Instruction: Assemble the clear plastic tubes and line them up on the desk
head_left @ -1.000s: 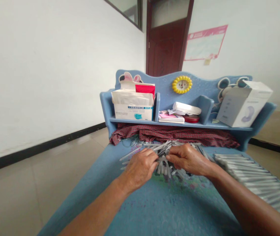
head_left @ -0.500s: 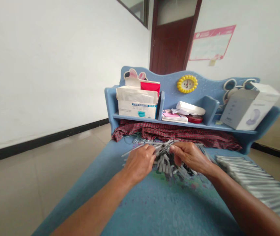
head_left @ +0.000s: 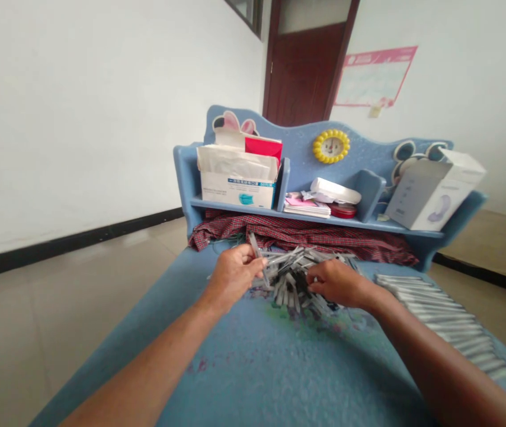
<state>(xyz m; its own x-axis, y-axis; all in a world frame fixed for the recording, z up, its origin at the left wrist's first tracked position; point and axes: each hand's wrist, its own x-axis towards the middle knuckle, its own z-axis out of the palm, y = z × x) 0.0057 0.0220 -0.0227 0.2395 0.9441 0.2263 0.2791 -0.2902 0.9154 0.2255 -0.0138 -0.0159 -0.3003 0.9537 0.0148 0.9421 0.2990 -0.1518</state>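
Note:
A loose pile of thin grey sticks (head_left: 295, 276) lies on the blue desk (head_left: 253, 367) in front of me. My left hand (head_left: 230, 276) is closed in a pinch on one grey stick (head_left: 257, 258), lifted at the pile's left edge. My right hand (head_left: 339, 283) rests on the right side of the pile with fingers curled into the sticks; what they hold is hidden.
A neat row of grey sticks (head_left: 435, 311) lies along the desk's right side. A red checked cloth (head_left: 306, 236) sits under the blue shelf (head_left: 319, 222), which carries a mask box (head_left: 237, 181), papers, a white case and a white carton (head_left: 433, 190). A brown door (head_left: 308, 65) stands behind.
My left hand has drawn away to the left of the pile with one stick pinched and raised. My right hand has settled lower on the pile. The camera shifted slightly.

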